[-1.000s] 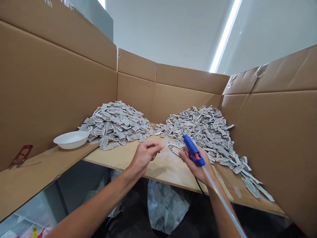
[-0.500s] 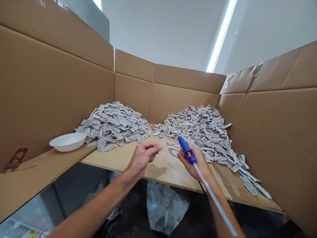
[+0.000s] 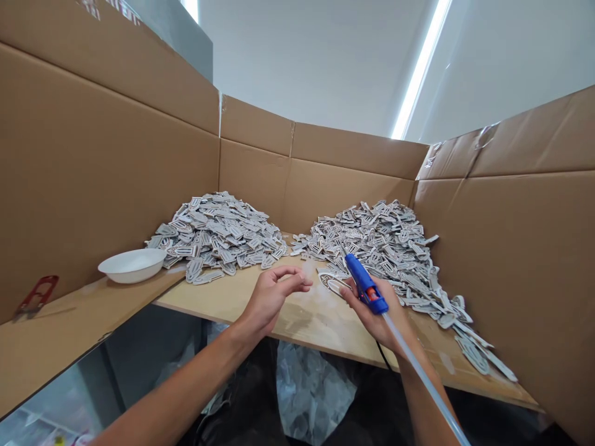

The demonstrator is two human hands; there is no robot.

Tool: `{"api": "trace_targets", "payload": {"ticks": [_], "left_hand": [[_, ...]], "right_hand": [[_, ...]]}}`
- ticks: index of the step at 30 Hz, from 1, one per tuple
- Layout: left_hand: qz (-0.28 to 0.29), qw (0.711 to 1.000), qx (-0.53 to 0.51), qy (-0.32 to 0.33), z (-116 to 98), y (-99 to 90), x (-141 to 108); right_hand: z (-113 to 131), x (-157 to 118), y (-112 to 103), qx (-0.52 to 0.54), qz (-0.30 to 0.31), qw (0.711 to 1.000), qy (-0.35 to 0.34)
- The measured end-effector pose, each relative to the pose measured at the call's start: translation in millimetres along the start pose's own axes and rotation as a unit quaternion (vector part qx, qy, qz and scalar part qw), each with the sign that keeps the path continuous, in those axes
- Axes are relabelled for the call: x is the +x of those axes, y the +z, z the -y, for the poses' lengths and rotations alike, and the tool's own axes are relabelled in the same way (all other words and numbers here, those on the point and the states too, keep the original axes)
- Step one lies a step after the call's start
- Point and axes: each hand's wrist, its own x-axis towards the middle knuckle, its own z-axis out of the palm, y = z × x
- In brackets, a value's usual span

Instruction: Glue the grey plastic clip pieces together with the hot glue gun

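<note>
My right hand (image 3: 383, 310) is closed around a blue glue gun (image 3: 365, 282), its nozzle pointing away from me. From the gun's rear a long clear glue stick (image 3: 418, 365) runs back over my forearm. At the thumb and fingertips of that same hand is a flat grey-white cutout piece (image 3: 331, 283) with a dark-edged pattern. My left hand (image 3: 274, 294) is pinched just left of this piece, above the board. A faint translucent patch shows at its fingertips; I cannot make out what it is.
Two heaps of similar cutouts, a left heap (image 3: 227, 232) and a right heap (image 3: 372, 238), lie on the wooden board (image 3: 223, 303). A white bowl (image 3: 132, 266) and a red-handled tool (image 3: 37, 296) are at left. Cardboard walls (image 3: 348, 167) surround the board. Below hangs a plastic bag (image 3: 311, 390).
The glue gun has shifted slightly right and tilted, showing more of the cutout piece at my right fingertips. My left hand stays pinched, almost in place. The view has shifted a little.
</note>
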Motion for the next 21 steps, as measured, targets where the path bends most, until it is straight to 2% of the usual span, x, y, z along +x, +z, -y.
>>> {"api": "trace_targets", "payload": {"ticks": [3,8,14,18,21], "left_hand": [[0.005,1.000,0.004,-0.011,0.1,0.1,-1.2],[-0.009,0.998,0.056,0.016,3.9,-0.7,-0.1],[-0.023,0.997,0.078,0.002,7.0,-3.3,1.1],[-0.025,0.997,0.070,0.002,7.5,-2.8,1.7],[-0.004,0.999,0.041,-0.017,5.5,-0.6,0.2]], "right_hand": [[1.9,0.0,-1.4,-0.003,0.005,1.000,-0.006],[3.5,0.2,-2.9,-0.005,0.008,1.000,-0.001],[5.3,0.4,-3.3,-0.011,0.006,1.000,0.004],[6.3,1.4,-2.5,0.007,0.003,1.000,0.005],[9.2,1.6,-1.4,0.013,0.002,1.000,0.014]]}}
